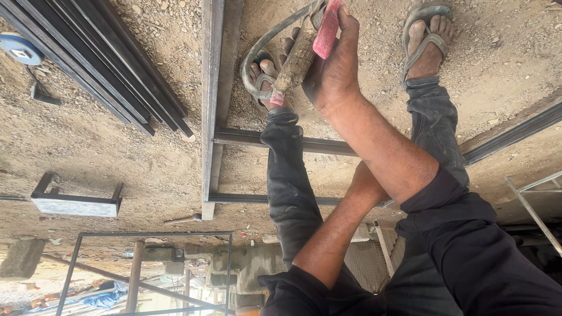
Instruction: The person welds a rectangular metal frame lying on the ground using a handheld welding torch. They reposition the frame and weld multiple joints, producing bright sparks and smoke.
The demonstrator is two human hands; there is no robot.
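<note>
Right hand (333, 70), fingers wrapped tight, grips a red-handled welding electrode holder (304, 50) at the upper centre of the frame, the tool's worn, grimy body angling down and to the left toward a sandalled foot (263, 82). A grey cable (263, 44) loops from the tool's top end around that foot. The other forearm crosses beneath the first arm at mid-frame, and the left hand is hidden behind it, so whether it is open or closed cannot be told. Both sleeves are dark and pushed up above the elbows; dark trousers fill the lower right of the frame.

Under the legs lies a steel frame (211, 105) of square tube on the dirt ground (117, 152), one long member running top to bottom left of centre with two crosspieces branching off to the right beneath the knees. A second sandalled foot (427, 41) rests on the dirt at the upper right.

Further out, a bundle of dark steel bars (105, 64) lies diagonally at the upper left, with a blue tape measure (20, 50) beside it at the frame's edge. A short channel-shaped bracket (76, 202) sits at the left, and an open rectangular frame (152, 272) stands along the lower left.
</note>
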